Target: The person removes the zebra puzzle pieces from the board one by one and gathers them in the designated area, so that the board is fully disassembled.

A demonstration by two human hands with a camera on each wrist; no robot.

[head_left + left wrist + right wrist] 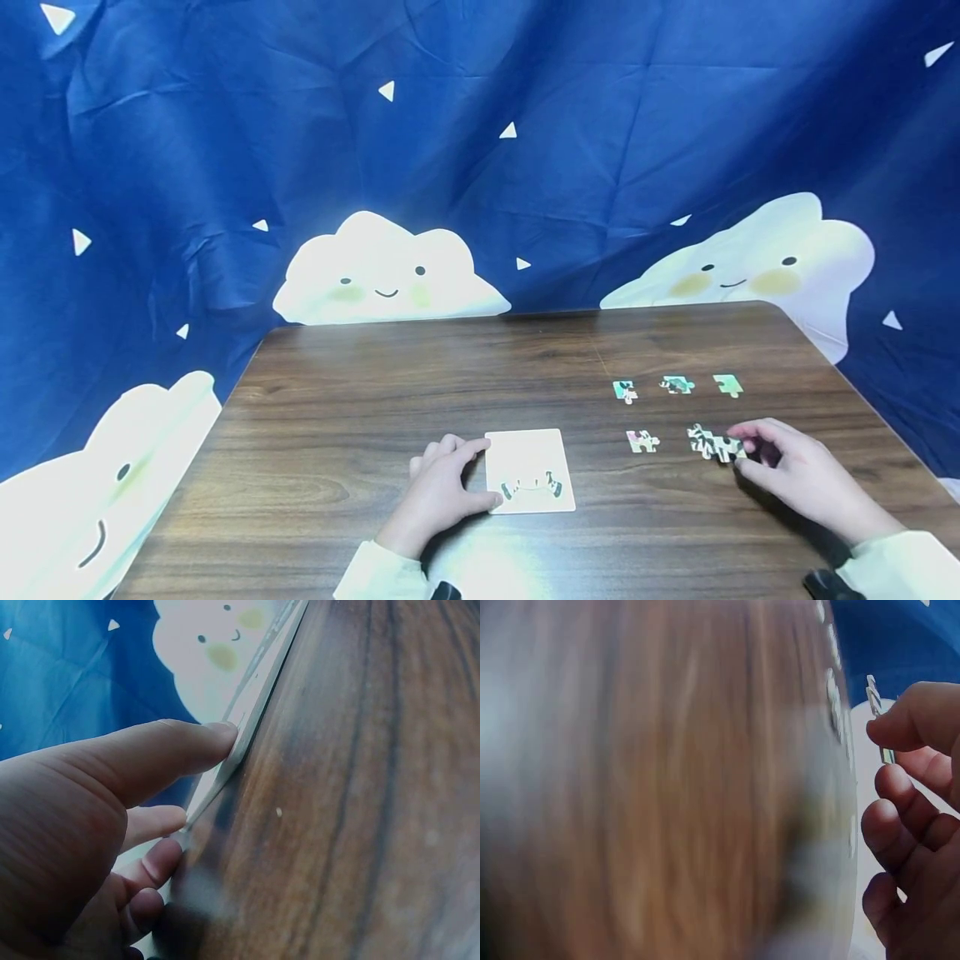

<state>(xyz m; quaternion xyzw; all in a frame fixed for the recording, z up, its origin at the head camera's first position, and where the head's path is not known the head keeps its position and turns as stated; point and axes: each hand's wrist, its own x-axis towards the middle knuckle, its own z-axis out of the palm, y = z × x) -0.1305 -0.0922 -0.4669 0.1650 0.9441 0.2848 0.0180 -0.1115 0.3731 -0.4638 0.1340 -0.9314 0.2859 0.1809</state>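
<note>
A pale square puzzle board [527,462] with a small dark-and-white print near its bottom lies on the table. At its left side my left hand [442,493] touches it, thumb at the near corner and index finger at the far one. In the left wrist view the thumb lies against the board's edge [259,697]. My right hand [791,471] pinches a black-and-white jigsaw piece [714,443] between thumb and fingers; it looks like joined pieces. The right wrist view shows this jigsaw piece [874,697] raised off the table, partly hidden by the thumb.
Several loose jigsaw pieces lie on the right: a pinkish one [642,442] nearer, with a teal-and-white one [624,392], a teal-and-dark one [678,384] and a green one [727,385] behind. The brown wooden table [360,392] ends at a blue curtain [450,158] with clouds.
</note>
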